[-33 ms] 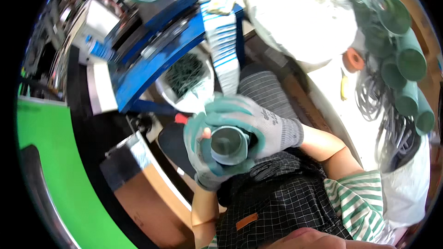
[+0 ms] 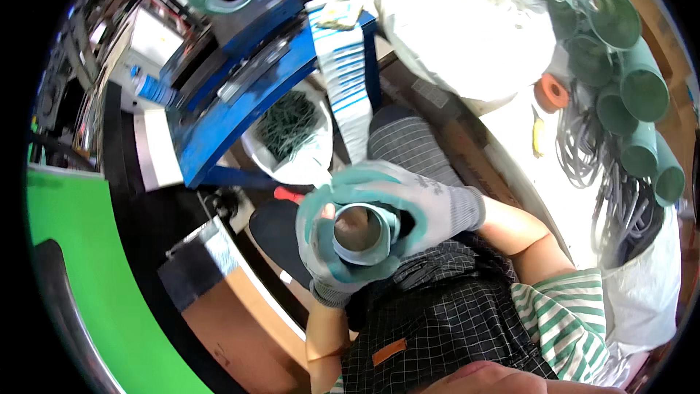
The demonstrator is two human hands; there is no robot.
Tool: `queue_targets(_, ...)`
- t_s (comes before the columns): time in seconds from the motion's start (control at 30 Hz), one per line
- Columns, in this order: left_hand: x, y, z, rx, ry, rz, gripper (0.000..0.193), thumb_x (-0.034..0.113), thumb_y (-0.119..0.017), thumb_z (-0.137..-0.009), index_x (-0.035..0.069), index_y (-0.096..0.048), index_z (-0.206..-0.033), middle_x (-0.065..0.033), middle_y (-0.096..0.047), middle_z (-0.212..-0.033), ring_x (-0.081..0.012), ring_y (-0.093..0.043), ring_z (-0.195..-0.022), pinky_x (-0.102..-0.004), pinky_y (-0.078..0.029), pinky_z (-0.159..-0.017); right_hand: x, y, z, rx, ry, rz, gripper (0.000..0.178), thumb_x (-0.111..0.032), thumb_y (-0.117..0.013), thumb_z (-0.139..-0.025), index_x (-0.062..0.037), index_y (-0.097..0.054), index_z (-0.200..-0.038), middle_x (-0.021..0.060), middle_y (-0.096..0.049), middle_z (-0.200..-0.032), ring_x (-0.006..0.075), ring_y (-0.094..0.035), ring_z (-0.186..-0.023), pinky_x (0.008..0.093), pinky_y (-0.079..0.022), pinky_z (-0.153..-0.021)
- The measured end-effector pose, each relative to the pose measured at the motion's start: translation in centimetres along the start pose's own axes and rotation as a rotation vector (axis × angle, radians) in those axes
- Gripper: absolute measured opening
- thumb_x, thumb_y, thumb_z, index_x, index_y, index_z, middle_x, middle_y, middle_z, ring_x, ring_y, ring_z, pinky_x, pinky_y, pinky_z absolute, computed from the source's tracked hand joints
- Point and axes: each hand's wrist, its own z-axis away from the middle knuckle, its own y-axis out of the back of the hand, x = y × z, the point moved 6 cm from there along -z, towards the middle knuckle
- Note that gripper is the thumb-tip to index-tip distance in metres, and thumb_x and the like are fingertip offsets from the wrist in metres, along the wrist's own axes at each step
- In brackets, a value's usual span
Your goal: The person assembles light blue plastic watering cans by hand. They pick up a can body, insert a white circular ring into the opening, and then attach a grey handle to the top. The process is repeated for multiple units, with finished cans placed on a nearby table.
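Note:
Over my lap I hold a pale green plastic cup-like cylinder [image 2: 362, 257], its round opening facing up at me. My left hand [image 2: 321, 259], in a grey and green work glove with a bare fingertip showing through, wraps the near left side. My right hand [image 2: 419, 204], gloved alike, curves over the far side and grips the right side. Both hands are closed on the cylinder, and its lower end is hidden between them. Just beyond the left glove lies a red handle-like thing [image 2: 289, 195].
A white bucket [image 2: 254, 147] of dark green strands stands beneath a blue machine bench [image 2: 219, 131]. Several similar green cylinders [image 2: 643, 82] are stacked at right, beside grey cords [image 2: 580, 149], an orange ring [image 2: 552, 93] and a yellow tool [image 2: 539, 136]. A big white bag [image 2: 467, 29] sits at the back.
The view has shifted slightly, so the surroundings sit a little to the left. My gloves have turned a little around the cylinder, and both still hold it.

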Motion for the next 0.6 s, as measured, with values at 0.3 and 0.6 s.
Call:
queue_targets(0.3, 0.2, -1.1, 0.1, -0.187, 0.023, 0.108, 0.105, 0.048, -0.095, -0.071, 0.002, -0.046, -0.152, -0.0208, -0.062, -0.135, -0.0388, -0.067, -0.118, -0.0482, -0.058, -0.099, 7.6, 19.4, 6.5, 0.673, -0.524, 0.768, 0.021, -0.025, -0.073, -0.097, -0.0076, -0.077, -0.107, 0.01, -0.073, -0.112, 0.0236, -0.07, -0.101, 0.0354, -0.056, -0.091)
queue_targets(0.6, 1.4, -1.6, 1.0, -0.176, 0.017, -0.063, 0.098, 0.051, -0.094, -0.07, 0.006, -0.052, -0.146, -0.0173, -0.062, -0.133, -0.0401, -0.065, -0.117, -0.053, -0.056, -0.098, 12.0, 24.1, 3.7, 0.232, -0.803, 1.374, 0.024, -0.033, -0.07, -0.095, -0.0138, -0.078, -0.106, 0.0095, -0.073, -0.116, 0.0297, -0.065, -0.116, 0.0431, -0.055, -0.094)
